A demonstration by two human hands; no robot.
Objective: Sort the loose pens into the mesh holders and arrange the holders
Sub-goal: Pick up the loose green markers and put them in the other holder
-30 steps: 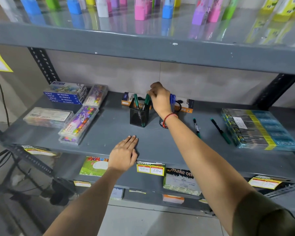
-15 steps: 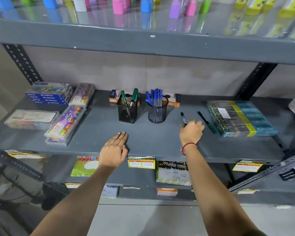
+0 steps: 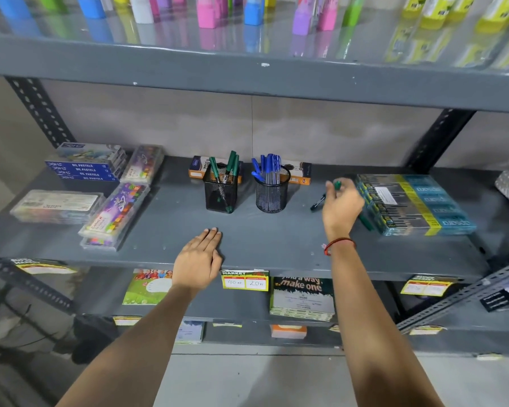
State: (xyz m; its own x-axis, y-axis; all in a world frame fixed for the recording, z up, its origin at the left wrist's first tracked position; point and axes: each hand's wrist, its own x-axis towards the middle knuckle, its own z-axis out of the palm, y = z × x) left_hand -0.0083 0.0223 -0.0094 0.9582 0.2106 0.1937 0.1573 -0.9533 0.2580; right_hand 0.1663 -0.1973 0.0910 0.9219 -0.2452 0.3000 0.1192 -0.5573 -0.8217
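Right hand closing on a green pen beside the mesh holders

On the grey shelf (image 3: 171, 230) the left hand (image 3: 199, 259) lies flat, palm down, fingers together and holding nothing, at the front edge. The right hand (image 3: 340, 205) has its fingers pinched on a green pen (image 3: 337, 185), the cap poking above the fingertips and the dark tip (blurred) slanting down to the left. A second green pen (image 3: 365, 221) lies on the shelf, partly under that hand, against the blue-and-yellow pack (image 3: 417, 201). The square mesh holder (image 3: 220, 190) carries green pens; just to its right, apart from it, the round mesh holder (image 3: 271, 193) carries blue pens.
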